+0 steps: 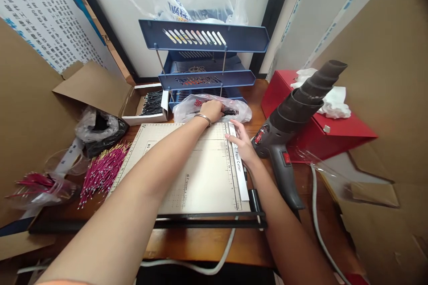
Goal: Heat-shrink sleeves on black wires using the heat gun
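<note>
My left hand (212,109), with a bangle at the wrist, reaches into a clear plastic bag (245,112) behind the paper cutter (187,160). Its fingertips are hidden among small dark and red pieces in the bag, so its grip does not show. Close by, my right hand (243,146) rests at the cutter's upper right, beside the white strip (241,178) lettered "Paper Cutter". Its thumb and fingers are apart, and nothing shows between them. The cutter's black handle (255,200) lies at its lower right corner.
A grey heat gun (290,129) stands at right, before a red box (344,136) with white tissues. Bundles of magenta wires (102,171) lie at left. Black wires fill an open box (145,118). Blue tiered trays (207,80) stand behind. A pale cable (316,213) runs down the right.
</note>
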A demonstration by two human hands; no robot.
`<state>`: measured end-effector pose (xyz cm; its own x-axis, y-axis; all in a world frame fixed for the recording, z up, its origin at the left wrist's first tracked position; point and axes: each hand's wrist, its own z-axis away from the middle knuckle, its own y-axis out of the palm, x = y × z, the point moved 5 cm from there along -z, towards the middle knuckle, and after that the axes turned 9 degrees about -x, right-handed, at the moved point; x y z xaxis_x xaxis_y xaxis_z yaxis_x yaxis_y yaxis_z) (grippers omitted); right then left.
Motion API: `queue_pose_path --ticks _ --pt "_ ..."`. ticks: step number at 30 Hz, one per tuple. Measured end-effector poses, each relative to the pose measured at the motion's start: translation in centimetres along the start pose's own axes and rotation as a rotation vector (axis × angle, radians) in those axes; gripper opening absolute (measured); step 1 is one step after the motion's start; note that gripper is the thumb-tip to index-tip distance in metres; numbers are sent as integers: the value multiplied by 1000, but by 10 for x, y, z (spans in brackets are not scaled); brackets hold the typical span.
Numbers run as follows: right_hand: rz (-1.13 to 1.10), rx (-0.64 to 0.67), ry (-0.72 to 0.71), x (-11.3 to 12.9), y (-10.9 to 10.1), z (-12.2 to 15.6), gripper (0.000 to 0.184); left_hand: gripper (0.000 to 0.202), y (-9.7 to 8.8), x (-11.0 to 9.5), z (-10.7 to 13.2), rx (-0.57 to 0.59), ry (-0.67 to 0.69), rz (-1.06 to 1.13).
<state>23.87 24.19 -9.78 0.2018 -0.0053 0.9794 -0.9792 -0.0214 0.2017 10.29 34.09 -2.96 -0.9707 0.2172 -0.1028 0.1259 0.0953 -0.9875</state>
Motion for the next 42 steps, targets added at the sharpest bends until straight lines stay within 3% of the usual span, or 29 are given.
queue_pose_path --ticks 12,18,21,24,28,31,35,42 --pt "-15 -16 8 2 -2 1 74 31 -8 -12 4 -38 128 -76" --pt "-23 5 -2 1 -2 2 71 32 -21 -2 11 -94 215 -82" --pt "-48 24 16 -2 -3 1 67 32 -36 11 28 -156 267 -76" --pt "-79 19 26 -4 -6 -1 59 35 -46 20 64 -206 342 -67" --pt "-35 30 26 -1 -7 0 55 34 -39 24 116 -238 379 49" --pt "12 39 21 3 -6 3 53 31 -28 22 141 -271 377 116" --pt "65 46 -4 6 -6 4 48 28 -26 19 153 -268 368 195" --pt "62 72 -18 8 -6 5 55 21 -36 14 153 -178 310 359"
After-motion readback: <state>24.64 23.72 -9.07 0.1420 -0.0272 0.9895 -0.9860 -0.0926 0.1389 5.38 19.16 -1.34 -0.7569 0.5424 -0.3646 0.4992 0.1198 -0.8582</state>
